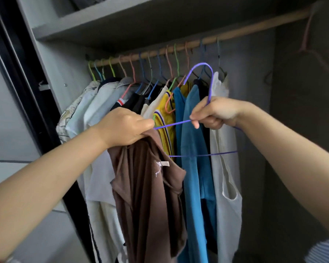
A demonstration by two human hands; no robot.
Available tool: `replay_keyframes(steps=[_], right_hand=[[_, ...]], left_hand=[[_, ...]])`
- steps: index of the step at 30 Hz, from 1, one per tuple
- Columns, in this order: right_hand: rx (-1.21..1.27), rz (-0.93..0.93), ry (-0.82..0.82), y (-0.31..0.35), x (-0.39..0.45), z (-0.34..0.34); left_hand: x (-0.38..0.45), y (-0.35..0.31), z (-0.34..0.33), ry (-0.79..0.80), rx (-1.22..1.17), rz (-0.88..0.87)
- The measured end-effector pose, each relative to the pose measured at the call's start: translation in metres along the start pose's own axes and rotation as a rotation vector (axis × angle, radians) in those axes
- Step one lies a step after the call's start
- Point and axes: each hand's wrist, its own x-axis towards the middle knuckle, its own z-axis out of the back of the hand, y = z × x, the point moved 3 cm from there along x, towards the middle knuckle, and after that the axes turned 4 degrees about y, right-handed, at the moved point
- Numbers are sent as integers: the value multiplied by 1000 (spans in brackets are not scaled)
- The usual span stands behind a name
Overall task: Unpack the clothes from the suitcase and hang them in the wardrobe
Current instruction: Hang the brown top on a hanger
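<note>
A brown garment (150, 196) with a small white label hangs from my left hand (124, 128), which grips its top edge in front of the wardrobe. My right hand (215, 112) is closed around the neck of a purple wire hanger (201, 70). One arm of the hanger reaches left to the brown garment at my left hand. The hanger's hook sits below the wooden rail (179, 48), not on it. The suitcase is out of view.
Several garments hang on coloured hangers along the rail: pale shirts (87, 114) at left, a yellow jersey (164, 120), a blue top (194, 149), a white top (224, 168). Right of them the rail holds only an empty pink hanger (306, 37). A shelf (106, 21) runs above.
</note>
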Motion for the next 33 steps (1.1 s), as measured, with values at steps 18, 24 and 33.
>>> replay_keyframes(steps=[18,24,33], right_hand=[[212,104,-130,-5,24,-37],[556,183,-457,-15,4,-27],[505,89,-556,-1,-6,-27]], left_hand=[[42,-26,29,-107,-67,-56],[44,-15,29,117,29,307],[37,7,27,515,173,547]])
